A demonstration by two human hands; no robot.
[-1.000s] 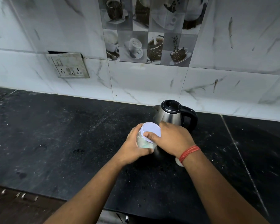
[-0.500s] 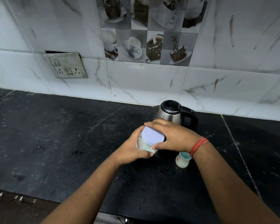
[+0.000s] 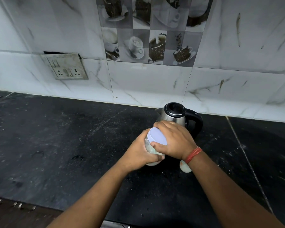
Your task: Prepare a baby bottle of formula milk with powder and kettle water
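Powder jar (image 3: pixel 150 149) sits at the centre of the work, a clear container with a pale, whitish fill showing through its side and a flat lavender lid (image 3: pixel 157 136) on top. The left hand (image 3: pixel 138 153) is wrapped around the jar's body, holding it tilted a little toward the person just above or on the dark surface (image 3: pixel 72 145); which of the two cannot be told. That grip looks meant to brace the jar against turning. The right hand (image 3: pixel 175 140) is closed over the lid's rim, thumb at the near edge and fingers curled over the far side, a hold that suits unscrewing. The lid looks seated, so the powder is probably not yet reachable.

Baby bottle (image 3: pixel 185 167) stands just beside the jar, to the right, mostly hidden under the right wrist; only its pale lower part shows, and whether it holds anything cannot be told. Behind both hands stands the steel kettle (image 3: pixel 173 118), upright, its black lid down and handle turned right, near enough for pouring later. Its contents are hidden. A red thread band (image 3: pixel 193 154) circles the right wrist.
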